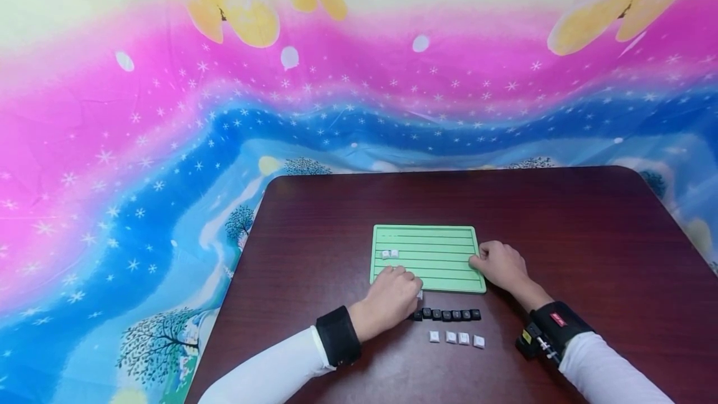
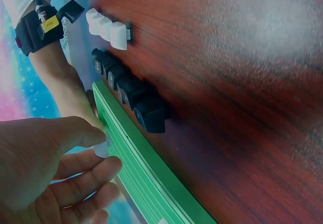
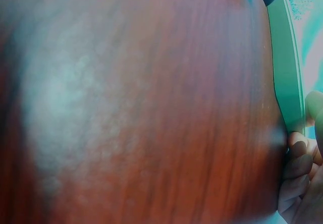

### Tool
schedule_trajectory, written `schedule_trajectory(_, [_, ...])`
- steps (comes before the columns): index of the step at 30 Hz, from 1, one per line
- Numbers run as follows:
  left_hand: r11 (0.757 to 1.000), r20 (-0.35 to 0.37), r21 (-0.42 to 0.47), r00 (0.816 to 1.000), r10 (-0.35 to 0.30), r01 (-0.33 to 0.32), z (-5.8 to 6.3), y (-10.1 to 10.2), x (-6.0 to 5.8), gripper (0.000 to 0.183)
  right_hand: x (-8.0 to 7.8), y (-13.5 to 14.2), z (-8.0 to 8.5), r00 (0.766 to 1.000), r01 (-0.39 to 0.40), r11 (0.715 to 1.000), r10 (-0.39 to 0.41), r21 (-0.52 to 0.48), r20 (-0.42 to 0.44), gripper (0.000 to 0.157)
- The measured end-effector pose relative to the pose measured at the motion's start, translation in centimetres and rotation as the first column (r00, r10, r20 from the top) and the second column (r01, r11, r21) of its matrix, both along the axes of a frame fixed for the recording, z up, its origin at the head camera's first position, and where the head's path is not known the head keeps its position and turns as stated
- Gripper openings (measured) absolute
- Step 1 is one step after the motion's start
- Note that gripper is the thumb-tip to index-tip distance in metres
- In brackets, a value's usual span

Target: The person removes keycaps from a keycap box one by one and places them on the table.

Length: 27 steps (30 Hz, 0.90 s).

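My left hand (image 1: 391, 295) pinches a small white keycap (image 2: 102, 149) between thumb and finger, just over the near edge of a green ridged board (image 1: 443, 260). The other fingers of that hand are bent beside the board in the left wrist view. At the board's right edge, my right hand (image 1: 503, 265) grips the rim, with its thumb on top and fingers curled at the side, as the right wrist view shows. Two white keycaps (image 1: 394, 254) sit side by side on the left part of the board.
A row of several black keycaps (image 1: 446, 315) lies in front of the board, its left end partly hidden by my left hand. Nearer to me is a row of several white keycaps (image 1: 464, 338). All rest on a dark red-brown table (image 1: 314, 223), with a colourful printed cloth (image 1: 359, 92) behind it.
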<state>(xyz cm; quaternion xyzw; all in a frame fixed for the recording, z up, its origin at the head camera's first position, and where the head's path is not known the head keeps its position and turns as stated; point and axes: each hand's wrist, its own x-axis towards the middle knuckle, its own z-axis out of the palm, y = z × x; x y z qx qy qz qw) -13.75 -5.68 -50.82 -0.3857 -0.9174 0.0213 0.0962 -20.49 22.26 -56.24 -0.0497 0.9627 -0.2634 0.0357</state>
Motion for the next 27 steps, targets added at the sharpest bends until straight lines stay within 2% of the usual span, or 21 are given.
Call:
schedule_trajectory(6, [1.000,0.028,-0.021,1.000,0.002,-0.001,0.3,0.1,0.6,0.013,0.0,0.0,0.1,1.000,0.001,1.000,-0.001,-0.004,0.008,0.038])
schedule_trajectory(17, [0.998,0.043,-0.056,0.998,-0.040,0.042,0.6,0.3,1.4,0.013,0.0,0.0,-0.1,1.000,0.011,1.000,-0.011,0.010,0.005,0.039])
schedule_trajectory(27, [0.996,0.030,-0.026,0.996,-0.079,0.080,0.4,0.3,2.1,0.012,-0.1,0.0,-0.3,1.000,0.009,1.000,-0.009,0.017,-0.002,0.039])
